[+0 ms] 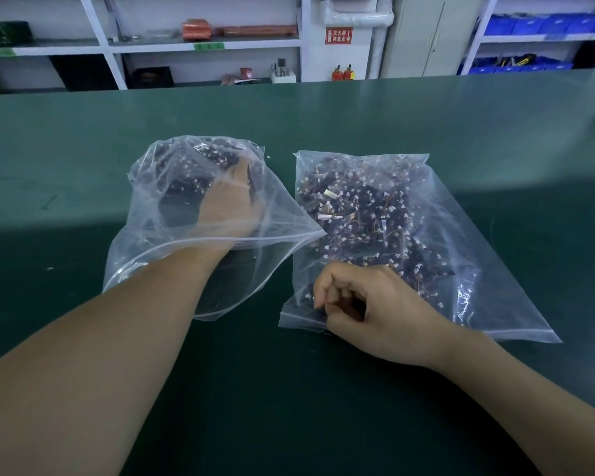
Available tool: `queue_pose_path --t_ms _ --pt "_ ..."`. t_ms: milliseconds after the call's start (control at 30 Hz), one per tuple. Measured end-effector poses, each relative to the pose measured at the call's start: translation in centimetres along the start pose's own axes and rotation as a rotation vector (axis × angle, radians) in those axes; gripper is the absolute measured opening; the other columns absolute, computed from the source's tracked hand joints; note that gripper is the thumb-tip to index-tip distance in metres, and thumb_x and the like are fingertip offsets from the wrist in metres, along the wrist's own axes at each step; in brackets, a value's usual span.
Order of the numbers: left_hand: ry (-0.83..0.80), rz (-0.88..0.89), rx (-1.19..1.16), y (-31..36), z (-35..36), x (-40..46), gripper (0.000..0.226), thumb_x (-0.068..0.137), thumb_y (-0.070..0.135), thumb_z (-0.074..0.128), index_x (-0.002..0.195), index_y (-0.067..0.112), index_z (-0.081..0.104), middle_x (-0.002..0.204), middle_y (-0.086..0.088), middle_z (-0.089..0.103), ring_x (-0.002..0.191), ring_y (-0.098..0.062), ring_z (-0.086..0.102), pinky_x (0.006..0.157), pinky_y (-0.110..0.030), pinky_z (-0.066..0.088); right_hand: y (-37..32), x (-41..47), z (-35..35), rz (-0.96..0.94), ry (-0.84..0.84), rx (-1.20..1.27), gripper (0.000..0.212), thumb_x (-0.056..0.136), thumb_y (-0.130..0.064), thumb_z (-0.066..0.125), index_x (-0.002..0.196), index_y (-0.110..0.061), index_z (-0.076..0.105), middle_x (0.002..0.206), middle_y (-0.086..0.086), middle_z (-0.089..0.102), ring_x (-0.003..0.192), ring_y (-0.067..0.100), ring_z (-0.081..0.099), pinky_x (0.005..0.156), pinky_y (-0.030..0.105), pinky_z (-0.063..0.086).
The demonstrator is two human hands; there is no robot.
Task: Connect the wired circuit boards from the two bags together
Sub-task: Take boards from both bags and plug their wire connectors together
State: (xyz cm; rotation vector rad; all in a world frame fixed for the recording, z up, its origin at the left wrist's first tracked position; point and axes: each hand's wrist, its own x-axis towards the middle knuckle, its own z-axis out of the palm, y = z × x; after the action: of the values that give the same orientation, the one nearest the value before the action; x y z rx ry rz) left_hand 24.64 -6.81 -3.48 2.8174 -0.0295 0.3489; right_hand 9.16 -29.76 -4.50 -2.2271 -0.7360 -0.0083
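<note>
Two clear zip bags lie side by side on the green table. The left bag (152,201) stands open toward me, and my left hand (227,207) is deep inside it among dark circuit boards (186,173) with white connectors. One finger points forward; the others are hidden by the boards and plastic. The right bag (478,269) lies flat, full of dark wired boards (358,214) with thin orange wires. My right hand (368,314) sits on its near zip edge with curled fingers, which pinch the plastic at the near left corner.
The green table (461,125) stretches far to the back and both sides. Behind it stand white shelves (203,46) with boxes and tools, blue bins (529,25) at the right, and two small fire extinguishers (343,73) on the floor.
</note>
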Motion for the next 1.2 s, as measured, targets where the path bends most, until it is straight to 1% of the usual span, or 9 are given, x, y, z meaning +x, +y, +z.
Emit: queue_pose_path --t_ms 167,233,400,500,667,767,900,1000,1200 --pt "0.198 0.056 0.042 -2.1 2.1 1.7 0.051 0.105 0.050 0.053 0.138 0.012 0.060 0.139 -0.018 0.057 0.125 -0.036 0.054 0.106 -0.051 0.043 0.0 0.1 0.1 0.008 -0.004 0.003 0.020 0.087 -0.011 0.066 0.095 -0.029 0.064 0.077 -0.017 0.066 0.064 0.017 0.061 0.065 0.018 0.042" --pt "0.234 0.085 0.047 -2.4 2.5 2.0 0.052 0.103 0.058 0.048 0.129 0.014 0.060 0.135 -0.014 0.057 0.118 -0.033 0.055 0.104 -0.050 0.045 0.0 0.1 0.1 0.010 -0.004 -0.002 0.022 0.088 -0.008 0.067 0.096 -0.029 0.065 0.077 -0.017 0.066 0.064 0.018 0.061 0.064 0.018 0.042" --pt "0.174 0.153 -0.051 -2.4 2.7 2.1 0.064 0.109 0.056 0.038 0.160 0.019 0.037 0.153 -0.014 0.053 0.145 -0.032 0.046 0.125 -0.053 0.032 0.1 0.1 0.1 0.016 -0.002 -0.003 0.023 0.088 -0.007 0.068 0.095 -0.028 0.066 0.076 -0.015 0.066 0.063 0.017 0.060 0.064 0.017 0.042" --pt "0.213 0.165 0.091 -2.5 3.0 2.1 0.063 0.111 0.056 0.034 0.161 0.018 0.037 0.140 -0.014 0.060 0.136 -0.031 0.050 0.122 -0.051 0.029 0.1 0.1 0.1 0.008 0.000 -0.009 0.023 0.089 -0.006 0.068 0.095 -0.028 0.066 0.076 -0.013 0.067 0.063 0.017 0.060 0.064 0.015 0.042" --pt "0.293 0.137 0.215 -2.7 2.8 1.9 0.052 0.107 0.059 0.041 0.124 0.016 0.066 0.126 -0.016 0.062 0.115 -0.032 0.057 0.106 -0.051 0.040 0.2 0.1 0.2 0.002 0.000 -0.024 0.022 0.090 -0.007 0.070 0.095 -0.029 0.066 0.076 -0.014 0.066 0.063 0.016 0.061 0.065 0.013 0.041" --pt "0.334 0.154 0.142 -2.5 2.7 2.0 0.039 0.101 0.051 0.049 0.116 0.017 0.060 0.124 -0.012 0.059 0.112 -0.032 0.058 0.103 -0.052 0.043 0.3 0.2 0.2 -0.006 0.004 -0.027 0.021 0.091 -0.007 0.070 0.095 -0.028 0.067 0.075 -0.014 0.065 0.063 0.016 0.061 0.065 0.013 0.041" --pt "0.208 0.177 0.062 -2.4 3.0 2.0 0.053 0.103 0.057 0.037 0.141 0.023 0.053 0.145 -0.006 0.059 0.146 -0.024 0.044 0.126 -0.055 0.022 0.3 0.2 0.2 -0.008 0.004 -0.025 0.021 0.091 -0.007 0.070 0.095 -0.027 0.068 0.075 -0.015 0.066 0.063 0.016 0.061 0.065 0.013 0.041" --pt "0.130 0.169 0.138 -2.4 2.6 1.8 0.061 0.105 0.061 0.031 0.145 0.022 0.056 0.146 -0.003 0.061 0.150 -0.022 0.042 0.131 -0.057 0.010 0.3 0.2 0.2 -0.005 -0.001 -0.025 0.021 0.092 -0.007 0.071 0.095 -0.028 0.069 0.075 -0.015 0.066 0.064 0.016 0.061 0.065 0.012 0.040" --pt "-0.040 0.104 0.083 -1.1 0.3 0.0 0.040 0.109 0.044 0.050 0.138 0.019 0.060 0.144 -0.007 0.058 0.133 -0.029 0.054 0.114 -0.049 0.038 0.4 0.2 0.3 -0.014 -0.001 -0.025 0.022 0.091 -0.007 0.070 0.094 -0.029 0.069 0.075 -0.015 0.066 0.063 0.014 0.060 0.065 0.012 0.040"
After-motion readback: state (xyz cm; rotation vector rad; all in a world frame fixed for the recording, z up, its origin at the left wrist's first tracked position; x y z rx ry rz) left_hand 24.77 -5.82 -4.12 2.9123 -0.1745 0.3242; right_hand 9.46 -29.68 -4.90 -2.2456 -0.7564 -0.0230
